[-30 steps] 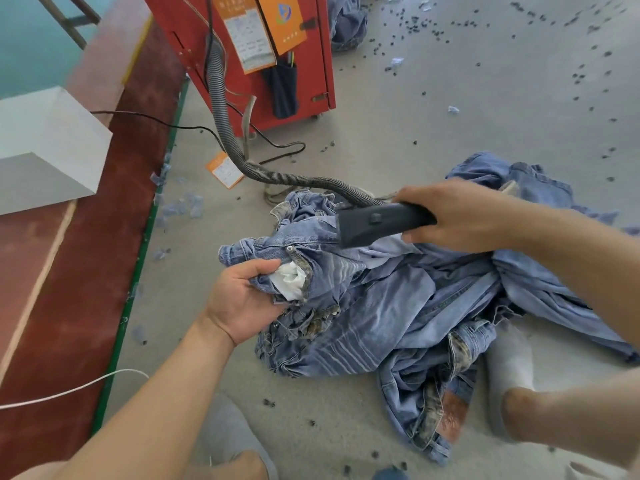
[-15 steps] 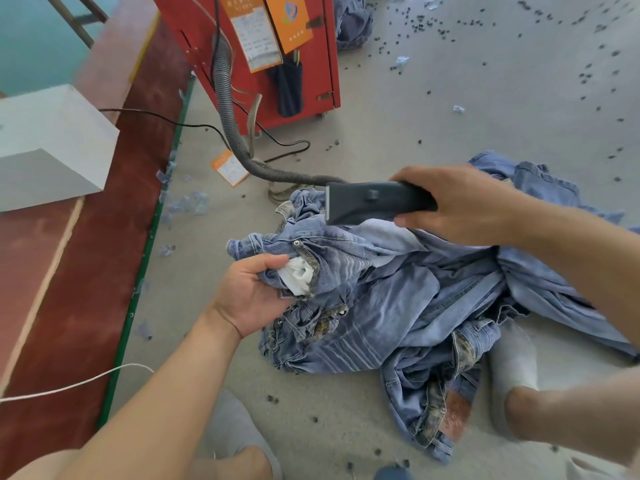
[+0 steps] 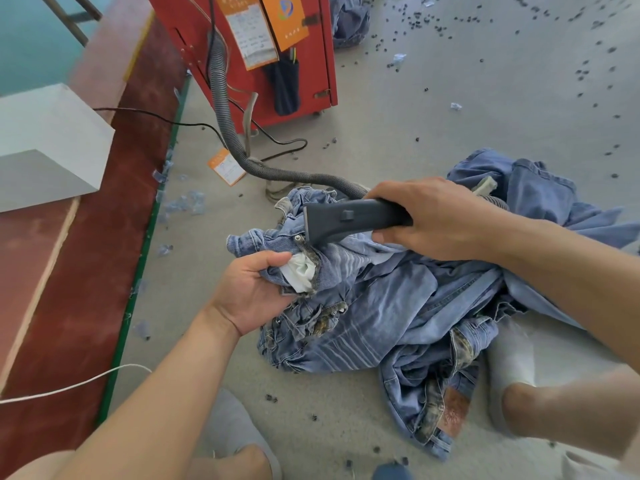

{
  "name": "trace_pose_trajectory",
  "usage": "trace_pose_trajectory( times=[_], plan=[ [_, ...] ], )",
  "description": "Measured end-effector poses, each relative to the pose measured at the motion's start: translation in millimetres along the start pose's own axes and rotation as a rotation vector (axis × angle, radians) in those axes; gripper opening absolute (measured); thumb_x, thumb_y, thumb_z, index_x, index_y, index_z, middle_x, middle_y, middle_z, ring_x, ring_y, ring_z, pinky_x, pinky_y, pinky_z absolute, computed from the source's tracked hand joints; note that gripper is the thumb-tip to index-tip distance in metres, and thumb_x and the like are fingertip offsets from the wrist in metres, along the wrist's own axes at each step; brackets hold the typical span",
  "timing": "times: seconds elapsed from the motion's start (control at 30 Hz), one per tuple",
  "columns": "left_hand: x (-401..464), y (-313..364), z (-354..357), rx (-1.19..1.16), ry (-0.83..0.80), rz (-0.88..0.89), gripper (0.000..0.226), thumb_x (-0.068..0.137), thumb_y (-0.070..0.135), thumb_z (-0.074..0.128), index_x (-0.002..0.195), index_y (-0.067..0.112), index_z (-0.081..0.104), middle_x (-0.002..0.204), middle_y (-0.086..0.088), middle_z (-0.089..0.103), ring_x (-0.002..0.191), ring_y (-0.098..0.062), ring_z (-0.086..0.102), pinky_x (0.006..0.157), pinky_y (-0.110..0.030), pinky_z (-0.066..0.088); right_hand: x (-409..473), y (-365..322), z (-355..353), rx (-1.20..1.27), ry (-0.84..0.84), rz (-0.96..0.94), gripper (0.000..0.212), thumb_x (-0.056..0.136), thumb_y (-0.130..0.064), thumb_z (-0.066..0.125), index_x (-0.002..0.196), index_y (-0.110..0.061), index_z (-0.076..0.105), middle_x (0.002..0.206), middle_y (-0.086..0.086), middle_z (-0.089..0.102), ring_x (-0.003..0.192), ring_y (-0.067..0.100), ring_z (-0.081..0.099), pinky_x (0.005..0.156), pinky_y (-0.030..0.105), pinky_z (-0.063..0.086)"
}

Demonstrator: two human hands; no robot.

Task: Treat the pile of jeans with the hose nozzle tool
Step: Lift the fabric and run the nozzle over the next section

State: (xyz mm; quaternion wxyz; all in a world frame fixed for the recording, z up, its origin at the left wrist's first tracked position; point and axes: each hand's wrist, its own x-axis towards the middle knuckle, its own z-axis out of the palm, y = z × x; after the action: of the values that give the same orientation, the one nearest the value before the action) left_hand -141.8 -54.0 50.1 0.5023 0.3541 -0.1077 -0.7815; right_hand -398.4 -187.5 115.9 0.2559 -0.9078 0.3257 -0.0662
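A person sits on a grey concrete floor (image 3: 433,109), seen from above through a head camera; a rumpled pile of jeans (image 3: 408,306) in light blue denim lies on the floor in front of them, spreading toward the right edge of the view; the left hand (image 3: 252,289) has its fingers and thumb curled around a bunch of denim at the left side of the pile, with a white pocket lining (image 3: 301,273) showing just beside the thumb; the right hand (image 3: 429,220) is wrapped around the rear of a dark grey hose nozzle tool (image 3: 346,220), whose wide flat mouth points left and sits against the denim just above the left hand; a grey ribbed hose (image 3: 221,109) runs from the nozzle across the floor and up to a red machine (image 3: 311,74) standing at the far side, which carries orange and white labels (image 3: 266,26); a black cable (image 3: 156,116) trails from the machine to the left; an orange tag (image 3: 225,166) lies on the floor near the hose; a raised red platform (image 3: 86,254) with a green edge borders the floor on the left, with a grey box (image 3: 45,147) on it and a white cord (image 3: 69,386) crossing it; small dark specks are scattered over the floor; the person's feet in light socks (image 3: 509,362) rest beside the pile
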Motion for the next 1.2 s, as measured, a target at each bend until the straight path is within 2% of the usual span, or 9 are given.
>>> trace_pose_trajectory(
  times=[0.17,0.3,0.4,0.47,0.6,0.8,0.9,1.07,1.2],
  plan=[
    [-1,1,2,0.018,0.013,-0.003,0.044,0.083,0.011,0.060,0.123,-0.001,0.073,0.136,-0.019,0.065,0.126,-0.033,0.064,0.104,-0.043,0.053,0,12,-6,0.013,0.085,0.058,0.031,0.093,-0.041,0.072,0.120,-0.030,0.062,0.091,-0.010,0.066,0.080,0.011,0.059,0.068,0.028,0.043],
    [-3,1,0,0.000,0.026,0.008,0.046,0.083,0.010,0.060,0.125,-0.003,0.071,0.137,-0.020,0.064,0.125,-0.034,0.064,0.103,-0.044,0.054,-3,27,-17,-0.037,0.067,0.122,0.028,0.093,-0.038,0.072,0.117,-0.026,0.062,0.091,-0.005,0.067,0.082,0.021,0.061,0.068,0.035,0.040],
    [-2,0,0,-0.016,0.057,0.011,0.049,0.080,0.008,0.063,0.128,-0.005,0.068,0.138,-0.022,0.061,0.124,-0.036,0.063,0.102,-0.046,0.055,-4,21,-14,-0.066,-0.055,0.125,0.027,0.093,-0.034,0.073,0.117,-0.028,0.063,0.086,-0.012,0.065,0.078,0.005,0.060,0.066,0.034,0.043],
    [-2,0,1,-0.005,0.061,0.003,0.046,0.080,0.008,0.064,0.124,-0.005,0.070,0.133,-0.022,0.063,0.120,-0.036,0.065,0.100,-0.046,0.055,-4,10,-7,-0.068,-0.106,0.089,0.029,0.093,-0.036,0.073,0.119,-0.031,0.061,0.090,-0.013,0.066,0.080,0.008,0.061,0.073,0.037,0.049],
    [-2,-2,2,0.015,0.014,-0.017,0.046,0.085,0.009,0.057,0.128,-0.005,0.068,0.138,-0.022,0.063,0.125,-0.036,0.063,0.102,-0.045,0.054,-2,-8,0,0.012,-0.014,0.008,0.031,0.093,-0.039,0.073,0.121,-0.033,0.061,0.094,-0.013,0.067,0.086,0.015,0.062,0.079,0.042,0.052],
    [-2,-2,2,0.031,0.040,-0.010,0.051,0.084,0.010,0.060,0.132,-0.005,0.065,0.142,-0.022,0.059,0.128,-0.036,0.060,0.107,-0.045,0.052,5,4,-15,0.044,0.134,0.059,0.029,0.092,-0.038,0.074,0.116,-0.029,0.063,0.091,-0.009,0.066,0.078,0.003,0.058,0.066,0.011,0.036],
    [-1,1,2,0.030,0.076,0.024,0.042,0.091,0.010,0.053,0.127,-0.004,0.069,0.141,-0.021,0.061,0.127,-0.035,0.063,0.102,-0.044,0.055,2,25,-20,-0.055,0.054,0.144,0.028,0.091,-0.035,0.074,0.114,-0.024,0.063,0.086,-0.005,0.065,0.078,0.020,0.059,0.064,0.027,0.039],
    [0,0,1,0.048,0.193,0.020,0.044,0.091,0.010,0.051,0.129,-0.007,0.066,0.138,-0.023,0.063,0.120,-0.035,0.067,0.094,-0.044,0.060,-1,23,-3,-0.094,-0.149,0.148,0.031,0.087,-0.029,0.075,0.116,-0.030,0.063,0.093,-0.006,0.069,0.086,0.022,0.064,0.079,0.040,0.050],
    [0,3,-2,0.065,0.255,0.056,0.045,0.087,0.011,0.054,0.129,-0.002,0.064,0.130,-0.019,0.067,0.111,-0.031,0.070,0.093,-0.041,0.060,3,10,3,-0.009,-0.009,0.134,0.038,0.089,-0.041,0.076,0.122,-0.029,0.061,0.094,-0.012,0.065,0.084,0.015,0.062,0.073,0.036,0.046]
  ],
)
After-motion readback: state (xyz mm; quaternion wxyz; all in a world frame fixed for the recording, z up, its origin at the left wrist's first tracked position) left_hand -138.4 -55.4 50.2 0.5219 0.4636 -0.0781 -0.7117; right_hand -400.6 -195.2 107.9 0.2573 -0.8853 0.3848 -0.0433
